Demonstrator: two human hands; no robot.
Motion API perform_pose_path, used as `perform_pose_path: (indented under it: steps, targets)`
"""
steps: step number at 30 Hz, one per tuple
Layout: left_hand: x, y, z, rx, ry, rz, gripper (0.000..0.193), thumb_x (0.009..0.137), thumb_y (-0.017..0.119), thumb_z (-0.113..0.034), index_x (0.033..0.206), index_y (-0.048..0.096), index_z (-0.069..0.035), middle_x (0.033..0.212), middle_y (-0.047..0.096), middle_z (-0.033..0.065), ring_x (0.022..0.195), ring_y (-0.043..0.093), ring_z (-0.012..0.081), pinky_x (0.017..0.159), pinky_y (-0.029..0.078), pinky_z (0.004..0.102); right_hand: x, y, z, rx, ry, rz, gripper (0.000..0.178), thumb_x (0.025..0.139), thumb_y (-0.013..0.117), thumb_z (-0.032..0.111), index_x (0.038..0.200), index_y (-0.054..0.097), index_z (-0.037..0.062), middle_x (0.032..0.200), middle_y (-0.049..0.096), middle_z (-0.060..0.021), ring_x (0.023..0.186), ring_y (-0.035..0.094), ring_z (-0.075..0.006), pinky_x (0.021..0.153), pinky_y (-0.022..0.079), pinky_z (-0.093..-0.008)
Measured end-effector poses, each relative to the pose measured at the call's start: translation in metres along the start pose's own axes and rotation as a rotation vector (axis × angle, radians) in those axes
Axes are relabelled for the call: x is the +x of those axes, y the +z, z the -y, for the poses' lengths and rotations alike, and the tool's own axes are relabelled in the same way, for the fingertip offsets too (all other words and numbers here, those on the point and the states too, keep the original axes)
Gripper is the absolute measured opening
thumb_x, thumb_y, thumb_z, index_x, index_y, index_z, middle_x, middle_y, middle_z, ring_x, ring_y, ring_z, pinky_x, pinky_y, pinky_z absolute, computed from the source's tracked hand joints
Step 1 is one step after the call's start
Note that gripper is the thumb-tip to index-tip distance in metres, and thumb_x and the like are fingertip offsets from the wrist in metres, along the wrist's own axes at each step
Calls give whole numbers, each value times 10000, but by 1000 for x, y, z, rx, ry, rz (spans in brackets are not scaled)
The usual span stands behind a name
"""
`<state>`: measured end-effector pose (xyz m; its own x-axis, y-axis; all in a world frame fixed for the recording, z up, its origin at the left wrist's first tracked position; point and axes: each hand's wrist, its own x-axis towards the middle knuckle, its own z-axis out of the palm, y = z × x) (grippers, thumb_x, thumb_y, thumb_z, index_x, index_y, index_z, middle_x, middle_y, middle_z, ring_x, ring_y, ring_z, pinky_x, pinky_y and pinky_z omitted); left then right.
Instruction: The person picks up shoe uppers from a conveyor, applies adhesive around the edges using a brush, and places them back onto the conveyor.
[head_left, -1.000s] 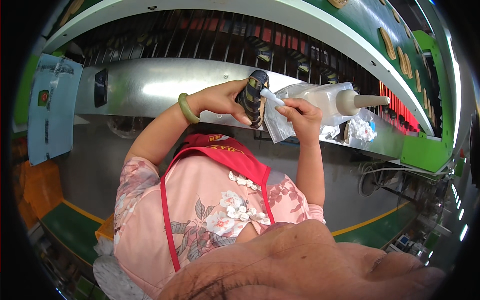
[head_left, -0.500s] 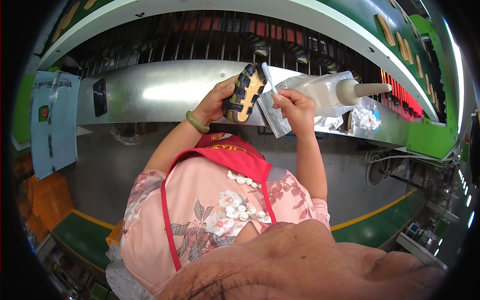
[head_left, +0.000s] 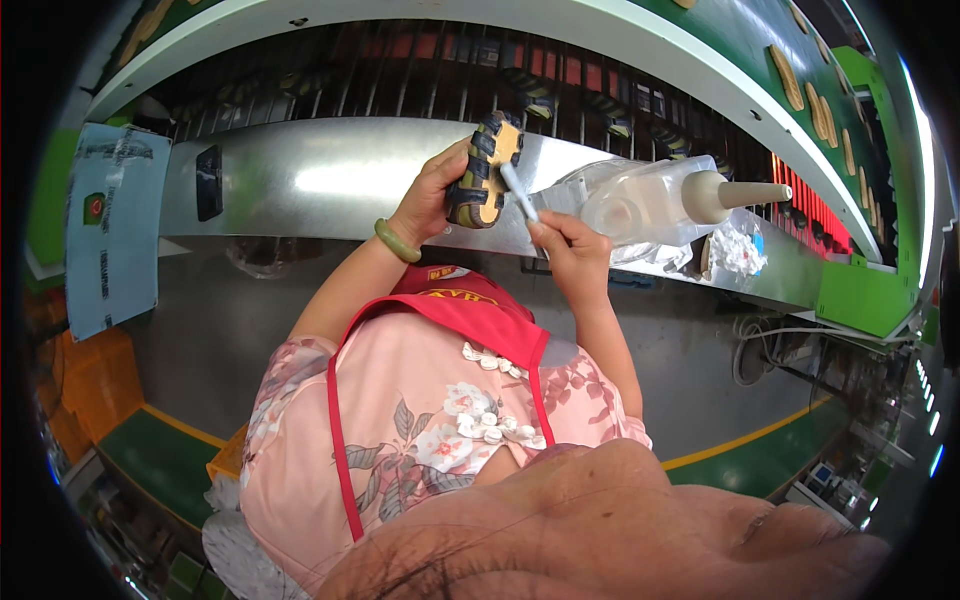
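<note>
In my left hand [head_left: 434, 190] is a small sandal [head_left: 484, 172] in dark blue and olive, its flat tan bottom turned to the right. My fingers wrap around its left side, near the heel end. My right hand [head_left: 572, 248] pinches a slim pale blue-white brush [head_left: 518, 192], which slants up and left. The brush's head is at the right edge of the tan bottom; whether it touches is hard to see, and its bristles do not show clearly. Right of that hand lies a translucent squeeze bottle [head_left: 640, 205] with a long beige nozzle.
A metal ledge [head_left: 330, 180] runs across in front of me, with a black device [head_left: 208, 183] on its left. Beyond, a rack of rods [head_left: 400, 85] carries several sandals. Farther back, a green conveyor [head_left: 740, 50] bears tan soles. Crumpled white wrap [head_left: 738, 248] lies past the bottle.
The brush and my right hand have moved down and left, bringing the brush head from the sandal's upper end to its middle. The sandal has shifted slightly up and turned a little.
</note>
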<state>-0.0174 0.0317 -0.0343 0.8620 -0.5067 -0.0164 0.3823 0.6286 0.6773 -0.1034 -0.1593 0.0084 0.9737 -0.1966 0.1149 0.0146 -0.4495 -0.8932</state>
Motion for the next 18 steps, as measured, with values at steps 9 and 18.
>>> perform_pose_path:
  steps: [9,18]
  targets:
    - [-3,10,-6,114,4,-12,525,898,542,-205,1353,383,1,1173,581,110,994,598,145,854,491,274,9,-4,2,371,301,171,195,840,665,116,958,656,-40,693,640,-35,625,567,-73,565,448,-206]
    - [-7,10,-3,183,-44,-70,532,868,560,-147,1354,391,-11,1134,598,107,932,612,125,809,509,254,14,7,-1,267,171,13,160,846,650,111,934,671,-22,692,640,-51,633,579,-80,595,456,-217]
